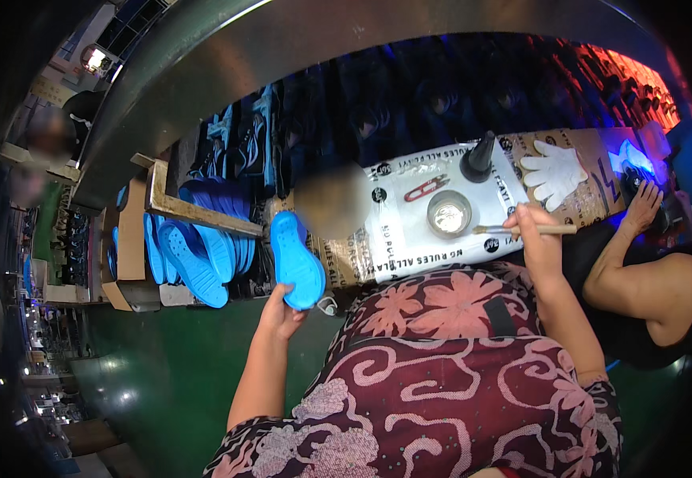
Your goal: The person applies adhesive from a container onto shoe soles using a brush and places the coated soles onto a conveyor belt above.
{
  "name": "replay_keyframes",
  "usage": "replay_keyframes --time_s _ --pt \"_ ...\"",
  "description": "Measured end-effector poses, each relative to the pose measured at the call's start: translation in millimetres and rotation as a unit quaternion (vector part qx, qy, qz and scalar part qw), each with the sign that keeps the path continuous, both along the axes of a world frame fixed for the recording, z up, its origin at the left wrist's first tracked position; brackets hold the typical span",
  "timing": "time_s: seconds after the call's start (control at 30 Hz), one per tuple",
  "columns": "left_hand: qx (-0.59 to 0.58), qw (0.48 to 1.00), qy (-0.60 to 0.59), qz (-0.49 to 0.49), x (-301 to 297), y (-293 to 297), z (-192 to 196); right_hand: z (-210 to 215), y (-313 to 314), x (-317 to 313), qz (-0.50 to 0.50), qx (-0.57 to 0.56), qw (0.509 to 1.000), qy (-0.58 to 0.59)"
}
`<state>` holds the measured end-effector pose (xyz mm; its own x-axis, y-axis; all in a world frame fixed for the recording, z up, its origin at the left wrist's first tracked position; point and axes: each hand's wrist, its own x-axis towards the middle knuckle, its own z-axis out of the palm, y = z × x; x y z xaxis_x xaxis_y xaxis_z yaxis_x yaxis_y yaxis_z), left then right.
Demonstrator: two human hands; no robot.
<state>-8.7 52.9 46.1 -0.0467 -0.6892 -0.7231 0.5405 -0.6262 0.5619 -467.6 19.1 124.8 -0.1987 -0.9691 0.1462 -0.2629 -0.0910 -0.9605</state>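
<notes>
My left hand grips a bright blue shoe sole by its lower end, thumb on the face. The sole stands tilted at the table's left part, over the near edge. In my right hand is a brush with a pale wooden handle; its tip points left, close to the rim of a clear round jar. Whether the tip touches the jar I cannot tell. The jar stands on a white plastic sheet. Behind it lie red-handled thread snips and a black cone-shaped object.
Several blue soles lean in a row at the left beside a wooden bar and a cardboard box. A white glove lies on cardboard at the right. Dark shoes fill the area behind. A co-worker's hand is at far right.
</notes>
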Motion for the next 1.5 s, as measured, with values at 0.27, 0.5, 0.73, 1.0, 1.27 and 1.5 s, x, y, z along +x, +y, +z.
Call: replay_keyframes --time_s 0.27,0.5,0.73,1.0,1.27,1.5 --pt "-0.272 0.956 -0.101 -0.045 -124.3 -40.4 59.2 28.9 -12.2 23.7 0.015 -0.026 0.998 -0.047" --pt "-0.414 0.870 -0.254 -0.091 -179.6 -56.7 95.2 58.0 -14.8 47.9 0.148 -0.186 0.965 0.112" --pt "-0.438 0.861 -0.238 -0.100 -188.5 -56.3 96.9 50.3 -17.4 57.2 0.140 -0.233 0.941 0.203" --pt "-0.458 0.832 -0.301 -0.092 -182.0 -55.2 89.9 50.7 -14.2 47.8 0.129 -0.215 0.941 0.228" --pt "-0.456 0.829 -0.311 -0.089 -187.7 -50.2 89.0 45.5 -13.5 59.0 0.134 -0.242 0.936 0.218" --pt "-0.465 0.820 -0.326 -0.071 -192.5 -52.5 85.2 48.1 -16.3 55.0 0.118 -0.246 0.942 0.198"
